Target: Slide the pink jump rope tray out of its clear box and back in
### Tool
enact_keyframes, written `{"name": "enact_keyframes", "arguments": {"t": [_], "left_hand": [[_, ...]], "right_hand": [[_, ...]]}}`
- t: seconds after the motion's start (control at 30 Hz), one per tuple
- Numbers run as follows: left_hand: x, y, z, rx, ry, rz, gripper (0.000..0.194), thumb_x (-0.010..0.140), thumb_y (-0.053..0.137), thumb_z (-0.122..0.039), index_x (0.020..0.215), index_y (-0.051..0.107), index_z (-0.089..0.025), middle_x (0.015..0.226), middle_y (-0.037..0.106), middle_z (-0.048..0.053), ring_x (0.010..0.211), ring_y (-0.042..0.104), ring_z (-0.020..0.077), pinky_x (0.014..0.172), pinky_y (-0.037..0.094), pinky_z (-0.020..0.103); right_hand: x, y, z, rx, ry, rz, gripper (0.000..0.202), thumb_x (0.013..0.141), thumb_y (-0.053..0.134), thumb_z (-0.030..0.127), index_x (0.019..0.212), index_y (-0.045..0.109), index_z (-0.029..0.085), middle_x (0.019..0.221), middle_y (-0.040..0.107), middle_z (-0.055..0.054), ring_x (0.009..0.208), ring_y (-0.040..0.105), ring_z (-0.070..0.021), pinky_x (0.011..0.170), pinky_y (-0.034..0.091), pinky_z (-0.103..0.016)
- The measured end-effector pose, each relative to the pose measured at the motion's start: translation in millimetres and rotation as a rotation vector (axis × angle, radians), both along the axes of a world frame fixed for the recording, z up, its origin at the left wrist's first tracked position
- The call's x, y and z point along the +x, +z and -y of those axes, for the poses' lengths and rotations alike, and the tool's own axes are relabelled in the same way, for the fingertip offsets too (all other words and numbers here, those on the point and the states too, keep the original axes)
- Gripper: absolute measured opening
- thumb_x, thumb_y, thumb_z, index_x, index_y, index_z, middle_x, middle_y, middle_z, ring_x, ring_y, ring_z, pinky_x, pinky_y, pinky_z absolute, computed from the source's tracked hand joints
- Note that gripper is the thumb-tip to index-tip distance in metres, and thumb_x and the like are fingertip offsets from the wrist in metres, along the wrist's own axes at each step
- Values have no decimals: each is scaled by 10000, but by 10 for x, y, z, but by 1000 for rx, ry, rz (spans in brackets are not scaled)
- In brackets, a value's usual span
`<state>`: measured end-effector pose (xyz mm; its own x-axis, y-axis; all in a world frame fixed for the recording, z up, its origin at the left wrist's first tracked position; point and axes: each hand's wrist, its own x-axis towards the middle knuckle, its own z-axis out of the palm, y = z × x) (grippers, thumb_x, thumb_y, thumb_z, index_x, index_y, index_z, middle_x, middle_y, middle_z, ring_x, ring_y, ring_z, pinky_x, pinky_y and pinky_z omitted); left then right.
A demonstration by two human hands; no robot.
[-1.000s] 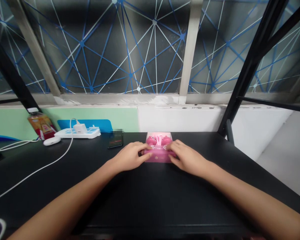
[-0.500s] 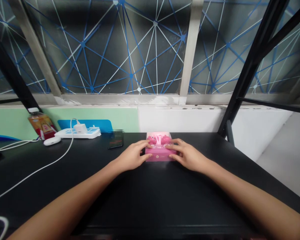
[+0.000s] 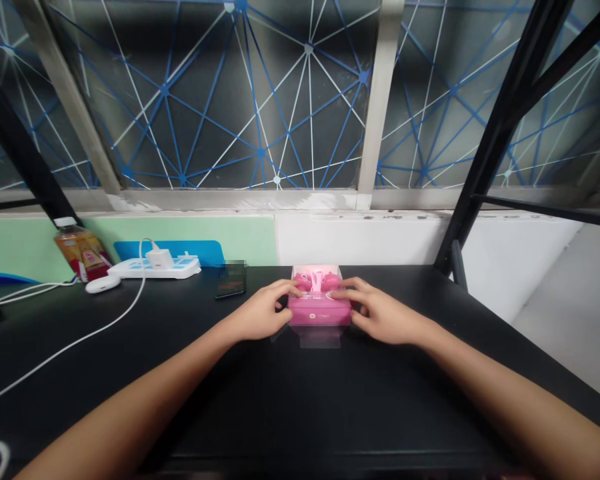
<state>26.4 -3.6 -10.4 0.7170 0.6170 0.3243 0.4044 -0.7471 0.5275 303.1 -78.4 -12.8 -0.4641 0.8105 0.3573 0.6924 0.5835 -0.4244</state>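
A small pink box (image 3: 325,315) with a see-through top lies on the black table between my hands. Inside its back half are two rounded pink shapes (image 3: 330,280) with a pale pink strip between them; their kind is unclear. From the box's front edge a clear plastic flap (image 3: 320,339) sticks out over the table. My left hand (image 3: 263,312) grips the left side, fingers on the top and thumb near the front corner. On the right side, my right hand (image 3: 385,313) does the same, fingers curled over the top edge and thumb at the front corner.
A dark phone (image 3: 231,281) lies left of the box. Farther left are a white power strip (image 3: 183,269) with a plugged-in charger (image 3: 160,258), a white oval case (image 3: 103,285) and a drink bottle (image 3: 83,250). A white cable (image 3: 115,320) crosses the table's left side.
The clear flap at the box's front has come away and now sticks out toward me, leaving the pink front face plainer. My thumbs have moved outward to the front corners.
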Motion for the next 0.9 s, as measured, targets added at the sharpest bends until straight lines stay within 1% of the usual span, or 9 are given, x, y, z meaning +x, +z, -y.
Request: {"name": "enact_keyframes", "arguments": {"t": [0.07,0.13,0.2,0.3,0.4,0.53,0.73,0.8,0.9], "left_hand": [[-14,27,9,-3,-14,-14,376,779,524,-113,1113,613,-262,1408,504,50,1296,473,246,846,530,335],[-23,47,20,14,-29,-24,358,800,542,-141,1128,615,-264,1399,512,53,1293,474,247,868,522,342],[-23,59,32,42,-40,-30,319,837,550,-188,1140,615,-262,1374,532,57,1278,484,245,898,509,355],[-15,74,52,60,-14,-38,256,896,535,-274,1138,616,-256,1332,560,62,1217,529,234,899,505,360],[-6,92,68,23,7,-50,243,933,505,-333,1132,619,-254,1337,553,64,1176,553,227,827,526,329],[5,97,64,12,18,-43,246,956,469,-346,1122,628,-262,1326,562,50,1149,567,221,800,524,318],[7,93,60,21,26,-47,260,967,455,-369,1130,628,-265,1312,573,44,1142,569,222,806,519,315],[8,97,64,17,24,-44,263,972,448,-372,1134,629,-272,1315,572,39,1144,570,217,838,515,322],[10,97,60,46,6,-38,264,980,439,-366,1140,629,-279,1296,587,33,1169,560,213,946,475,356]], "right_hand": [[7,9,-11,20,-23,8,420,896,559,201,1306,578,287,1351,493,-90,1035,622,-210,941,505,-410],[1,-6,-31,71,-76,32,337,922,562,294,1256,612,290,1303,542,-80,1054,624,-220,943,501,-409],[-20,-28,-41,128,-126,93,303,956,516,345,1235,620,292,1266,582,-69,1047,636,-225,928,508,-409],[-65,-38,-21,190,-176,232,324,999,412,330,1262,590,268,1278,599,-72,983,671,-231,868,535,-416],[-92,-15,15,221,-206,321,330,1004,384,319,1258,580,242,1290,603,-82,927,692,-239,820,551,-418],[-92,11,38,220,-202,300,311,1002,399,325,1238,590,258,1281,619,-54,989,681,-230,858,544,-388],[-109,4,35,233,-236,340,343,1006,359,324,1243,591,236,1294,620,-85,952,694,-259,812,554,-430],[-96,7,32,208,-209,294,318,998,389,328,1221,603,252,1277,627,-67,991,678,-248,855,539,-415],[-49,38,44,135,-173,191,300,976,449,362,1219,602,271,1273,614,-56,1003,663,-222,883,523,-386]]}}
